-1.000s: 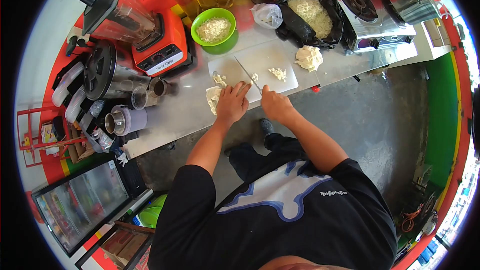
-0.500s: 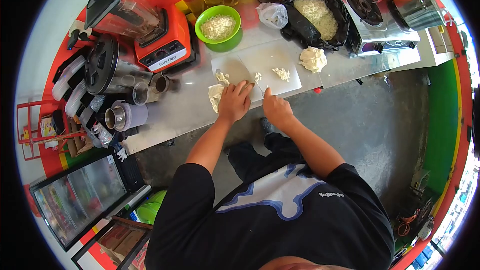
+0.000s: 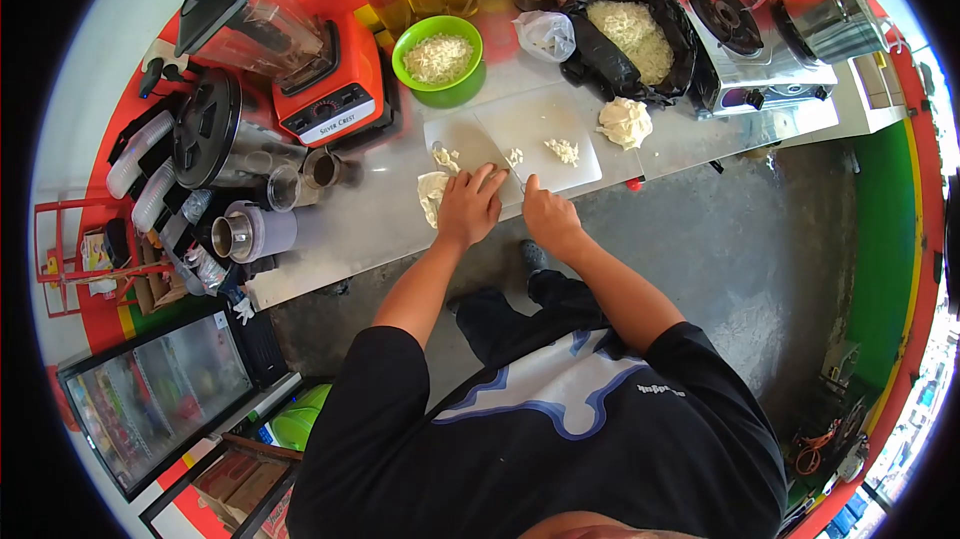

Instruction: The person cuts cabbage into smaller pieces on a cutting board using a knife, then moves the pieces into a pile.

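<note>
A white cutting board [image 3: 555,124] lies on the metal counter under my hands. My right hand [image 3: 550,214] is closed around the handle of a knife [image 3: 517,175], whose blade slants up and left over the board. Beside it, my left hand [image 3: 470,207] rests on the board's near left edge with fingers bent; whatever lies beneath them is hidden. A pale, torn-edged chunk of food [image 3: 431,194] sits against my left hand. Small chopped bits [image 3: 446,157] lie above that hand, and another little pile [image 3: 562,150] is farther right on the board.
A pale layered lump [image 3: 625,124] sits right of the board. Behind stand a green bowl [image 3: 438,79] of shredded food, a black bag [image 3: 685,39] with more shreds and a clear plastic bag [image 3: 546,34]. A red blender [image 3: 330,104] is left, a gas stove [image 3: 760,69] right.
The view has shifted very slightly. Both hands stay in nearly the same place, with the right hand still on the knife.
</note>
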`<act>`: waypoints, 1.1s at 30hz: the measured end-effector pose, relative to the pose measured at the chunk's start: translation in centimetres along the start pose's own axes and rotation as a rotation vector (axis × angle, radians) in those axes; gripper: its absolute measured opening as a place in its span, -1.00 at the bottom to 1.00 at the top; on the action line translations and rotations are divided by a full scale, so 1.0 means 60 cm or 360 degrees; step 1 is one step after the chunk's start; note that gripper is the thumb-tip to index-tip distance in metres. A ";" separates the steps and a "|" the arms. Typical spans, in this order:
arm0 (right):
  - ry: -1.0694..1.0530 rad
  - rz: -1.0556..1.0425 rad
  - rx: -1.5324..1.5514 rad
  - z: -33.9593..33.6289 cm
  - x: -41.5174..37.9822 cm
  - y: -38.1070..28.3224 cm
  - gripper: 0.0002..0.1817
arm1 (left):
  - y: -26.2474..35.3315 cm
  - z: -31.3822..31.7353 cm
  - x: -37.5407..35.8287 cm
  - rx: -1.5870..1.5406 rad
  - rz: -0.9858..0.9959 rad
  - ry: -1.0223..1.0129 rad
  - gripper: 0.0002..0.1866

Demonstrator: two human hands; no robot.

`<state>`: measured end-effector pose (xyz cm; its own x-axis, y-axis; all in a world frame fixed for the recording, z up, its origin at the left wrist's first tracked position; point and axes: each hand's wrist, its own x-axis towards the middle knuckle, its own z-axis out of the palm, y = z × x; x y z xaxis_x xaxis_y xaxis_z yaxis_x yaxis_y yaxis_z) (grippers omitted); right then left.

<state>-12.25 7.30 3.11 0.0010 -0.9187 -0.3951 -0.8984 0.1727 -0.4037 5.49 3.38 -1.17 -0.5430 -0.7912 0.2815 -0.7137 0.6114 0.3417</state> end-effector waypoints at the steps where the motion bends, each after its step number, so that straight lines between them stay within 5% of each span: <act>1: 0.0003 -0.0004 0.0000 -0.004 0.003 -0.001 -0.82 | 0.000 0.000 0.000 0.0007 0.0014 0.0023 -0.51; 33: 0.0097 -0.0067 0.0033 -0.004 -0.012 0.025 -0.77 | -0.003 0.007 -0.002 -0.0055 -0.0027 0.0089 -0.57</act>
<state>-13.70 8.15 2.98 0.0115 -0.9451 -0.3267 -0.8889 0.1399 -0.4361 5.50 3.39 -1.65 -0.5047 -0.8000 0.3245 -0.7063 0.5987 0.3777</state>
